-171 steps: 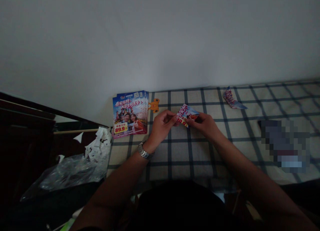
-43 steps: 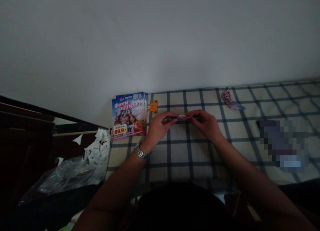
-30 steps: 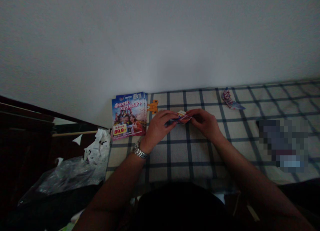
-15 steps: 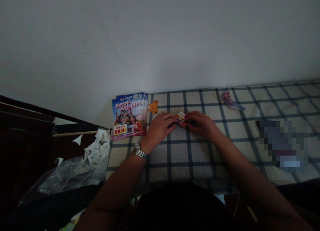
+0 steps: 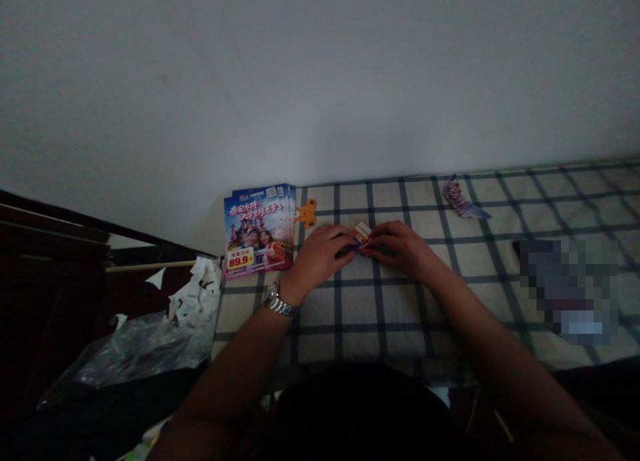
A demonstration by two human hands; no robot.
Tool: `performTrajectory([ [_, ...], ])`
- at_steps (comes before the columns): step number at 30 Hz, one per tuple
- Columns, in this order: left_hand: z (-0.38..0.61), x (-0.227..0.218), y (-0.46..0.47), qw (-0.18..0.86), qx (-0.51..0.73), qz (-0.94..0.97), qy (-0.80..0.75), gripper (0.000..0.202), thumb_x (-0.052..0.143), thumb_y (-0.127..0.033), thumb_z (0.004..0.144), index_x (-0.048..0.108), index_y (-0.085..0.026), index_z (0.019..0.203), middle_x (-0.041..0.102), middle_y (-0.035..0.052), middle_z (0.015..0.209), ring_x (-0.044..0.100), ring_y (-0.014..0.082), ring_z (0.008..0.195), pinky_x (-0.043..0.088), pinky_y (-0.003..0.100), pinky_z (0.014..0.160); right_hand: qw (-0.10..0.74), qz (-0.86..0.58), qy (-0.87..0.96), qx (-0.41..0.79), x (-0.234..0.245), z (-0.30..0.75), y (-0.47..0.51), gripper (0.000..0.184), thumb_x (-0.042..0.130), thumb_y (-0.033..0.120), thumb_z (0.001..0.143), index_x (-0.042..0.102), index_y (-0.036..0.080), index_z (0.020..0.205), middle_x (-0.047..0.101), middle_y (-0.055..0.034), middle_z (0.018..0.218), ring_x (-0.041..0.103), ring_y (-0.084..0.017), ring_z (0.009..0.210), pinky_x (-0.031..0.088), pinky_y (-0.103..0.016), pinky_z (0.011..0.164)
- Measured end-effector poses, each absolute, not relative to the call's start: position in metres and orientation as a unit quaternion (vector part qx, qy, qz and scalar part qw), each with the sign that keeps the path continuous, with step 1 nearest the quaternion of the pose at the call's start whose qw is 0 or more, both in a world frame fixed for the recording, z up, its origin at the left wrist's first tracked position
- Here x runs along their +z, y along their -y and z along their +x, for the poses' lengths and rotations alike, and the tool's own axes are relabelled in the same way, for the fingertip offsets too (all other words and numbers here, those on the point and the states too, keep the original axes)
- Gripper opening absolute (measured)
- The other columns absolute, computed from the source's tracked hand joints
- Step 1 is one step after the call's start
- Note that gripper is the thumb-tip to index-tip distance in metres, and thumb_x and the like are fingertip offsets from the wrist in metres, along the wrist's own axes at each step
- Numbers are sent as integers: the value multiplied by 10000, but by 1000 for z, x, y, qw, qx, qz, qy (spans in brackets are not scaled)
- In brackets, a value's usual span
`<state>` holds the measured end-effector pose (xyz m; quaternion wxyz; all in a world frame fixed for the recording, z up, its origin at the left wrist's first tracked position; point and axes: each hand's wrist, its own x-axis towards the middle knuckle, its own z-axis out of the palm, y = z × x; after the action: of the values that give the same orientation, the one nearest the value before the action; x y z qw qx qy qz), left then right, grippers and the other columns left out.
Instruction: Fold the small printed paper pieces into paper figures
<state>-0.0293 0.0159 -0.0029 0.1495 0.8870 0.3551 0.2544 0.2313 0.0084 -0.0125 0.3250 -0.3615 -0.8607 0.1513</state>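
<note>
Between my two hands, just above or on the checked tablecloth [image 5: 357, 301], is a small folded piece of printed paper [image 5: 362, 231] in red, white and yellow. My left hand [image 5: 326, 249], with a metal watch [image 5: 278, 300] on its wrist, pinches the left side of the paper. The fingers of my right hand [image 5: 400, 246] are closed on its right side. My fingertips hide much of the paper's edges. A stack of colourful flyers [image 5: 260, 234] lies to the left of my left hand, beside an orange bear figure [image 5: 306, 214].
Toward the back right lies a folded printed-paper piece [image 5: 463, 200]. A blurred-out dark object [image 5: 560, 288] rests at the right. Past the table's left edge are torn white paper scraps [image 5: 197, 288] and a clear plastic bag [image 5: 135, 354]. A wall [image 5: 320, 81] stands behind the table.
My fingers have shifted slightly around the small folded paper, and its visible shape has changed a little. Both hands stay in nearly the same place.
</note>
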Motion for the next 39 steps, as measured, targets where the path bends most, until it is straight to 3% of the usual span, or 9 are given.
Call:
performTrajectory([
  [9,-30,-2,-16,126,245,894,-353,134,706,-321,988,741,-245,1092,698,42,1125,630,230,1024,530,425,919,338,-366,851,168,-14,231,-7,145,727,329,969,800,245,1061,734,-93,1063,732,-232,961,636,-400,857],
  [20,-29,1,-15,105,214,906,-350,214,644,-340,1030,727,-290,1221,733,31,1173,637,235,1066,463,430,964,321,-359,856,190,-10,237,-7,163,688,306,992,821,279,1081,741,-87,1100,723,-238,1005,628,-431,890],
  [26,-29,0,-14,118,224,900,-354,178,611,-337,1049,750,-270,1138,746,33,1142,656,223,1050,482,415,948,300,-372,858,189,-13,237,-8,171,672,309,998,810,281,1096,743,-94,1138,713,-256,1036,609,-466,929],
  [39,-27,-1,-12,176,256,865,-395,171,612,-333,1051,724,-244,1145,737,28,1049,683,198,961,536,362,867,280,-426,835,208,-1,231,-4,129,622,274,1020,730,245,1085,766,-63,1011,723,-235,925,570,-378,839],
])
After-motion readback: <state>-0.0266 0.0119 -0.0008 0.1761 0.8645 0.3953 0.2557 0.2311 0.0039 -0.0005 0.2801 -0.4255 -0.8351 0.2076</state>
